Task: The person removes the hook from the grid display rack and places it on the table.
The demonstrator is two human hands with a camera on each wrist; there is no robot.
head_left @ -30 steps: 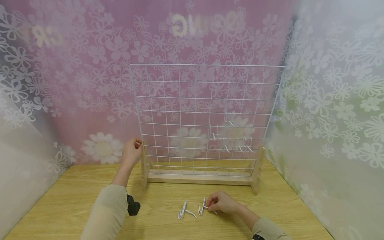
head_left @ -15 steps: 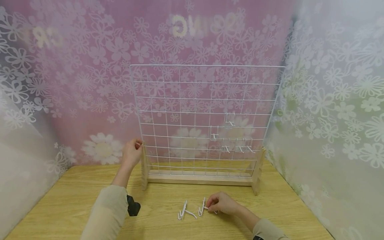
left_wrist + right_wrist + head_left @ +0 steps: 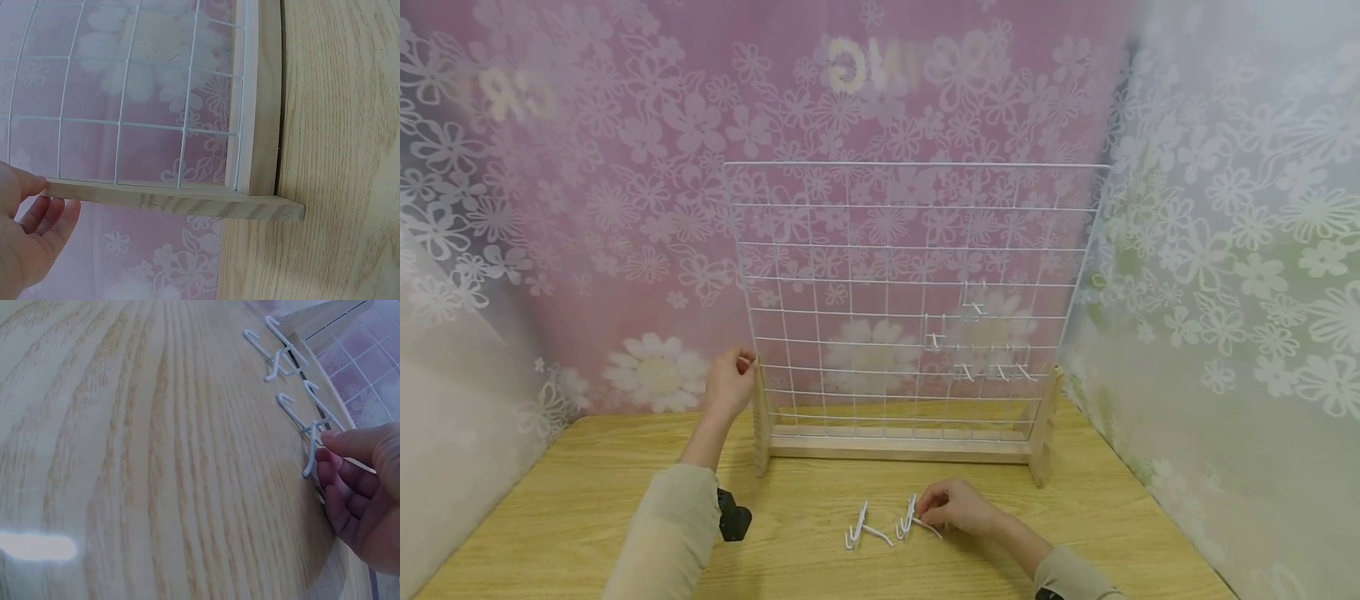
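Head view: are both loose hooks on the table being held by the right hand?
No. The right hand pinches only one hook; the other hook lies apart on the table.

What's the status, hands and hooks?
Left hand grips the grid panel edge. Right hand pinches a hook. Second hook lies alongside, nothing between.

The person wears a long-sleeved top of plain beige, slightly greenish cloth; both sleeves [image 3: 662, 533] reach down to the wrists. A small black camera unit [image 3: 732, 518] is strapped under the left forearm, and a dark strap edge shows at the right cuff [image 3: 1047, 593]. The left hand [image 3: 730, 387] and the right hand [image 3: 958, 506] are bare, with no rings, gloves or watch showing.
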